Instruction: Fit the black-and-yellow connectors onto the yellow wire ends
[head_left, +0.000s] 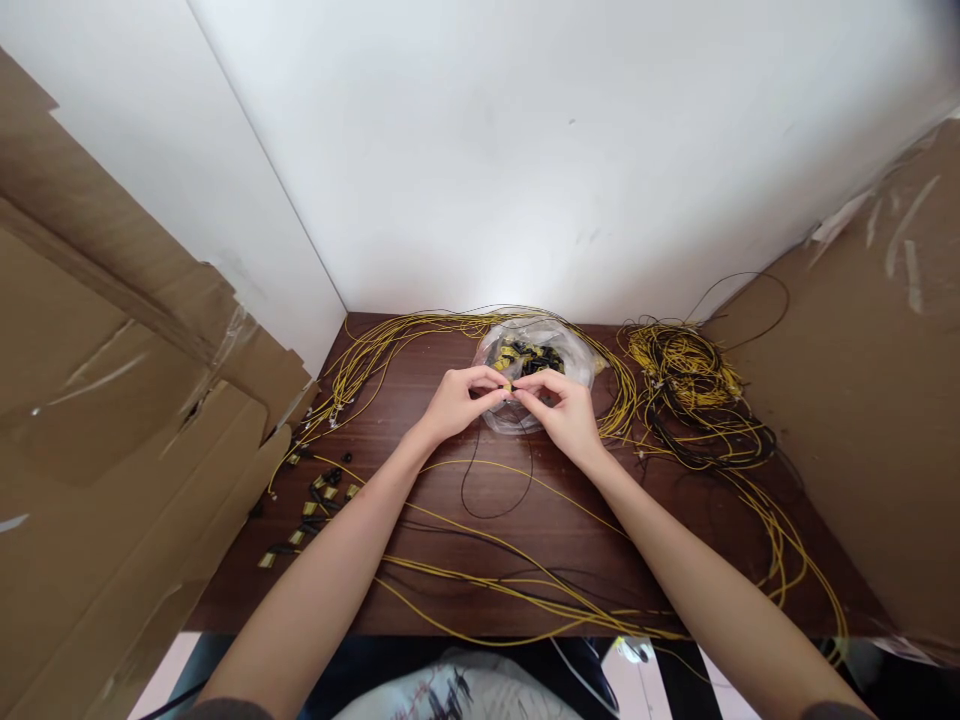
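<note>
My left hand (465, 402) and my right hand (561, 408) meet fingertip to fingertip over the middle of the table. Both are closed in a pinch on a small yellow-and-black part (508, 388), mostly covered by the fingers. A thin black wire (496, 517) hangs in a loop below the fingers; its ends are hidden by the hands. Just behind them is a clear plastic bag (576, 350), open at the top, with many yellow-and-black pieces (529, 357) inside.
Yellow wires (409, 325) curve around the back of the table (442, 500). A tangled wire bundle (686, 375) lies at right, loose yellow wires (517, 585) run along the front. Small yellow-and-black pieces (309, 508) lie at left. Cardboard panels (112, 400) flank the sides; a white wall (525, 150) stands behind.
</note>
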